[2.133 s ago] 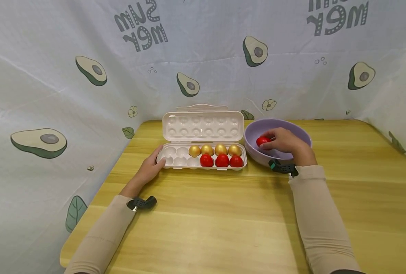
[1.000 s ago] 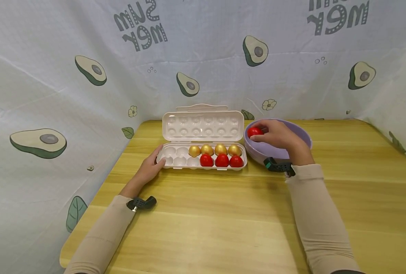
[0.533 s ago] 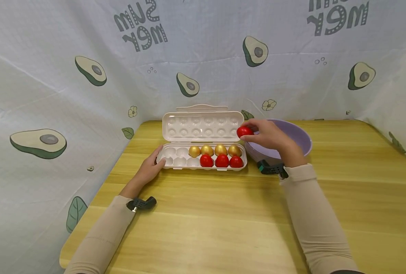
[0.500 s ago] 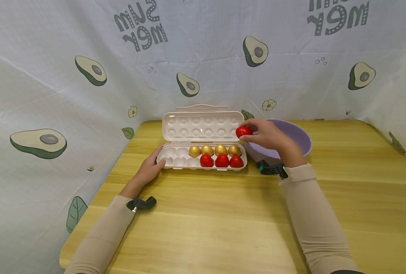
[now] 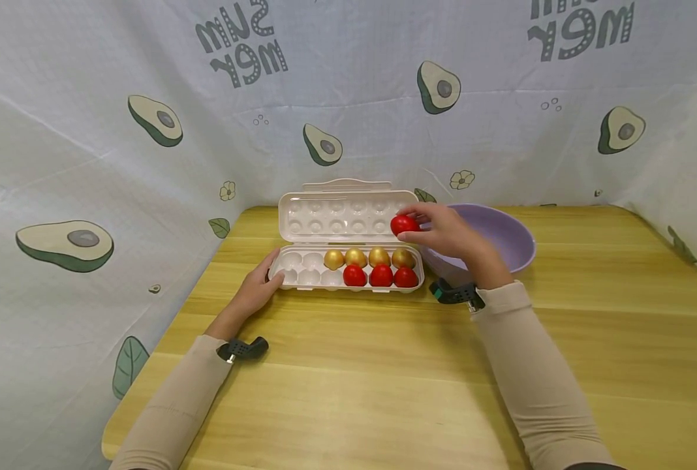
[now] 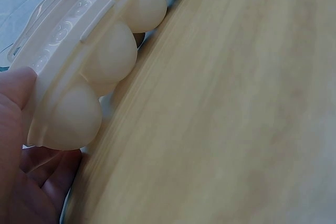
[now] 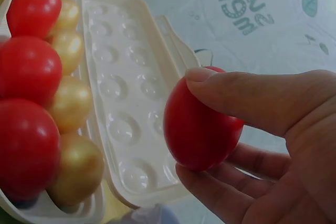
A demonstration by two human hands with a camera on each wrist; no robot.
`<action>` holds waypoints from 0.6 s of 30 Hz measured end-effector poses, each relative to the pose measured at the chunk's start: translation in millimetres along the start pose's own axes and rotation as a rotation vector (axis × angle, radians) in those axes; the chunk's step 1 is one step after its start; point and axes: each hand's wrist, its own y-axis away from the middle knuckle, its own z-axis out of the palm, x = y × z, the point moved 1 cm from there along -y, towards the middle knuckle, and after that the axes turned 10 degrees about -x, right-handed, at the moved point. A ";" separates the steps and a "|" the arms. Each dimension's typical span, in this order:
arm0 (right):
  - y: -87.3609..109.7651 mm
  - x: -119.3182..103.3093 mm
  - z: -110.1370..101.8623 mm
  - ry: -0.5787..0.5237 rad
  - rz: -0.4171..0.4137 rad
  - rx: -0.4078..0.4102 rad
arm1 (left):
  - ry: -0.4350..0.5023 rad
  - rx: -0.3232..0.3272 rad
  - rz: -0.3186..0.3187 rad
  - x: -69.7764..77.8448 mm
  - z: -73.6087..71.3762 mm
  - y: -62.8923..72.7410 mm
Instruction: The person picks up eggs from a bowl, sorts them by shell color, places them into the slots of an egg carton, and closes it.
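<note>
My right hand [image 5: 442, 230] pinches a red egg [image 5: 404, 225] between thumb and fingers, in front of the right part of the raised lid [image 5: 337, 217]. The right wrist view shows the egg [image 7: 197, 129] tilted, the thumb over its top and fingers below. An off-white plastic egg carton [image 5: 290, 261] lies open on the table. Several gold eggs [image 5: 378, 256] fill the right of its back row, with three red eggs [image 5: 381, 275] in front of them. With my left hand [image 5: 257, 287] I grip the carton's left end, thumb at the rim and fingers beneath in the left wrist view.
A purple bowl [image 5: 504, 236] stands right beside the carton, partly hidden by my right hand and wrist. Both are on a wooden table [image 5: 360, 378] near its back edge. A white cloth [image 5: 372, 98] printed with avocados hangs behind.
My right hand has lifted the red egg out of the purple bowl and carried it left to the carton's lid. My left hand has stayed on the carton's end.
</note>
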 end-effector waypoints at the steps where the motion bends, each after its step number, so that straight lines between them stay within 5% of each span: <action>1: -0.8 -1.0 1.3 -0.005 -0.001 0.003 | 0.001 0.000 -0.002 -0.1 0.1 0.1; 18: -12.8 -11.1 24.3 -0.093 -0.080 0.001 | -0.002 -0.002 0.019 -0.8 -0.4 -0.5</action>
